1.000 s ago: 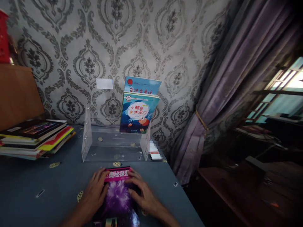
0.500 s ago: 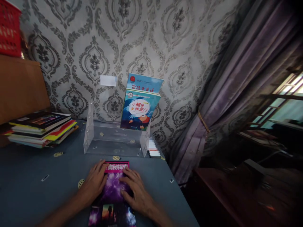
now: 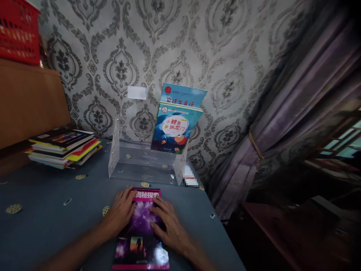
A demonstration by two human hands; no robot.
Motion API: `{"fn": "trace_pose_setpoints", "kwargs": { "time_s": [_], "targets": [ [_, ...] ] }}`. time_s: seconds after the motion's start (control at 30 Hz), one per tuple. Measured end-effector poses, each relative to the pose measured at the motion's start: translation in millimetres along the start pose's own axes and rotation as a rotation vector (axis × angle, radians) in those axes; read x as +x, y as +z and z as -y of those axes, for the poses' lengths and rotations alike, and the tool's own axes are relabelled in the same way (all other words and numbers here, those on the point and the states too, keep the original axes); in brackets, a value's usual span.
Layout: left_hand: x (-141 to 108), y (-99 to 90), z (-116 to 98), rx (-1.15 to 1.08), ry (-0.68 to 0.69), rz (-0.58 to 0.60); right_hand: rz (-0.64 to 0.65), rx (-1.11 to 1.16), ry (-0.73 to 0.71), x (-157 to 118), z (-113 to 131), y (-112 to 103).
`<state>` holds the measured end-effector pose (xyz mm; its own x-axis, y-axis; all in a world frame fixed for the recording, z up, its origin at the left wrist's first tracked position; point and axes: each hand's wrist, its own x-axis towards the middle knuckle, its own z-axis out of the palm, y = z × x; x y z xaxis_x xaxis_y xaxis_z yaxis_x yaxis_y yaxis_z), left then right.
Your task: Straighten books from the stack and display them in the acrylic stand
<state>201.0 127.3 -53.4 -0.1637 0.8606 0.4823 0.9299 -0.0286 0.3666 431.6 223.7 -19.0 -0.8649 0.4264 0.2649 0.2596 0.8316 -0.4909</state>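
Note:
A purple and black book (image 3: 142, 218) with a pink title band lies flat on the table before me. My left hand (image 3: 123, 207) rests over its upper left edge, fingers stretched out on the cover. Across the right side of the cover lies my right hand (image 3: 169, 224), its fingers spread apart and the palm over the edge. Just beyond the book stands a clear tiered display rack (image 3: 146, 171). A blue fish picture book (image 3: 176, 130) leans upright at the rack's right rear, and a second blue book (image 3: 186, 94) shows above and behind it.
On the left, a stack of books (image 3: 66, 146) sits beside a wooden cabinet (image 3: 31, 101) topped by a red basket (image 3: 19, 34). A purple curtain (image 3: 239, 169) hangs past the right edge of the blue-grey table (image 3: 50, 233). Patterned wallpaper backs the table.
The camera view has turned slightly left and down, so everything appears farther right and a little higher. Both hands stay on the book, and its pink lower edge now shows.

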Motion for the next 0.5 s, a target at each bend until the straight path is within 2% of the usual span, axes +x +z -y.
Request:
{"fn": "trace_pose_setpoints", "kwargs": {
  "time_s": [0.5],
  "targets": [
    [2.3,-11.4,-7.6,0.002,0.009,0.023,-0.031,0.013,-0.029,3.2,-2.1,0.5]
  ]
}}
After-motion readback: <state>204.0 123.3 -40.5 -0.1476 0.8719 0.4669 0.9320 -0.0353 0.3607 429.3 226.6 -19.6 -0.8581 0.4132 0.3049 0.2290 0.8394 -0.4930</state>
